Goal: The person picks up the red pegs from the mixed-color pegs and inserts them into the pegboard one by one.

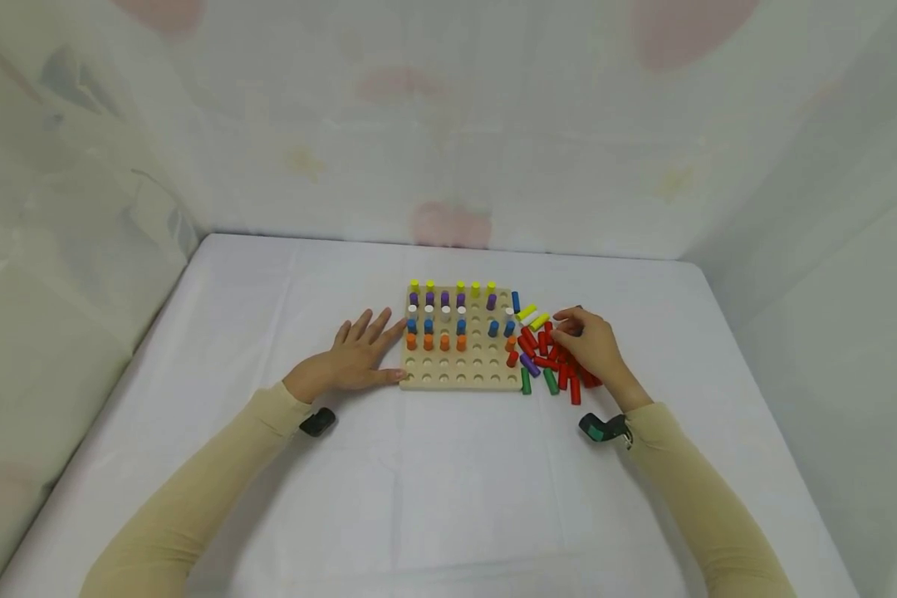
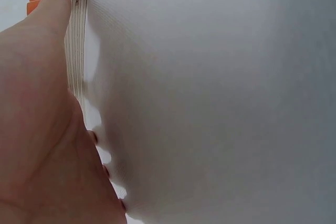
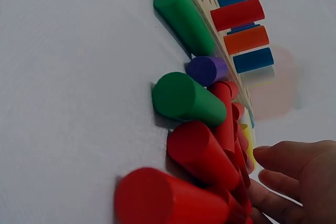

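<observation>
A wooden pegboard (image 1: 459,381) lies on the table with rows of yellow, purple, white, blue, orange and red pegs standing in its holes. My left hand (image 1: 355,355) lies with spread fingers at the board's left side, thumb and a fingertip touching its edge. In the left wrist view the thumb (image 2: 55,11) rests against the layered wooden side. To the right of the board is a heap of loose red pegs (image 1: 575,390). Over this heap is my right hand (image 1: 594,345), fingers loosely bent. The right wrist view shows its thumb (image 3: 283,156) apart from the fingers, with no peg visible between them.
Around the red heap lie two green pegs (image 1: 551,381), a purple peg (image 1: 529,365), yellow pegs (image 1: 540,321) and a blue peg (image 1: 516,301). A white cloth (image 1: 463,498) covers the table. Fabric walls (image 1: 553,149) stand behind and at both sides.
</observation>
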A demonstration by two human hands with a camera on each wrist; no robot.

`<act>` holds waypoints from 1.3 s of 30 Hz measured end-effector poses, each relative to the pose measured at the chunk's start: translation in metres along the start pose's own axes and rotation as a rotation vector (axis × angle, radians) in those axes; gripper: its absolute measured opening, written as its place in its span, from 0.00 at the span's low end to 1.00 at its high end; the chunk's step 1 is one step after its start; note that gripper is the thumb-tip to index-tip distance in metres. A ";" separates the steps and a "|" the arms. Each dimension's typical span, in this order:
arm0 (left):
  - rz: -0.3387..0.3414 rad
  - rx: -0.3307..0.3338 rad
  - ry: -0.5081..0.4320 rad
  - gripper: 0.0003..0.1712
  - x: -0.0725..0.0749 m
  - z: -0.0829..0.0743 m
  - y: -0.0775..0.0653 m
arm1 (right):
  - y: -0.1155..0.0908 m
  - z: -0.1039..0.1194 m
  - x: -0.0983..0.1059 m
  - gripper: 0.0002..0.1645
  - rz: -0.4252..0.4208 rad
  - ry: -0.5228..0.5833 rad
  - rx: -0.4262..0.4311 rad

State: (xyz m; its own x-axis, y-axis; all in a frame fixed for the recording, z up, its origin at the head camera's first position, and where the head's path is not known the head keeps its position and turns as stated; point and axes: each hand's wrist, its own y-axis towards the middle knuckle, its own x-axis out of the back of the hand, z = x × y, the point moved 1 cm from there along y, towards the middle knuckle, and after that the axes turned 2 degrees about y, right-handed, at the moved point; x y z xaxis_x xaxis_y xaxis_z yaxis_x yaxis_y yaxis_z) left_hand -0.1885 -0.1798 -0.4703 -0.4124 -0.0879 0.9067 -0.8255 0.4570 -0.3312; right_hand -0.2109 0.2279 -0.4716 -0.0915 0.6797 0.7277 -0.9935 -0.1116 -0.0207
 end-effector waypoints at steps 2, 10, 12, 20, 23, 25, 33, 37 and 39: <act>-0.002 -0.001 -0.002 0.54 0.000 0.000 0.000 | 0.000 0.000 -0.001 0.21 0.003 -0.007 0.004; -0.003 0.000 -0.002 0.54 -0.001 0.000 0.001 | 0.000 0.001 -0.005 0.22 0.022 -0.028 0.013; -0.003 0.001 0.002 0.55 -0.001 0.001 0.001 | 0.001 0.000 -0.006 0.21 0.020 -0.035 0.019; 0.006 0.003 0.007 0.55 0.000 0.001 0.001 | 0.002 0.001 -0.005 0.22 0.028 -0.031 0.010; 0.001 0.002 0.012 0.55 0.000 0.002 0.003 | 0.002 0.003 -0.004 0.22 0.031 -0.028 0.007; 0.001 0.001 0.014 0.55 -0.002 0.003 0.003 | 0.002 0.003 -0.004 0.23 0.035 -0.032 0.004; 0.006 -0.007 -0.010 0.57 -0.006 0.006 0.006 | 0.004 0.004 -0.007 0.24 0.036 -0.052 -0.004; 0.008 -0.003 -0.008 0.57 -0.006 0.007 0.006 | 0.005 0.003 -0.008 0.23 0.032 -0.052 -0.007; 0.005 -0.006 -0.017 0.56 -0.005 0.005 0.004 | 0.004 0.002 -0.008 0.23 0.034 -0.052 -0.010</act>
State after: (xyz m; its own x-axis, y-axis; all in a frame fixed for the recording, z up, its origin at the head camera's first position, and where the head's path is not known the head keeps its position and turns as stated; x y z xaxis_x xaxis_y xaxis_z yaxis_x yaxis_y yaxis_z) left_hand -0.1921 -0.1821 -0.4777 -0.4227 -0.1006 0.9007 -0.8215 0.4623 -0.3339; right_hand -0.2144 0.2200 -0.4760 -0.1215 0.6369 0.7613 -0.9906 -0.1261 -0.0527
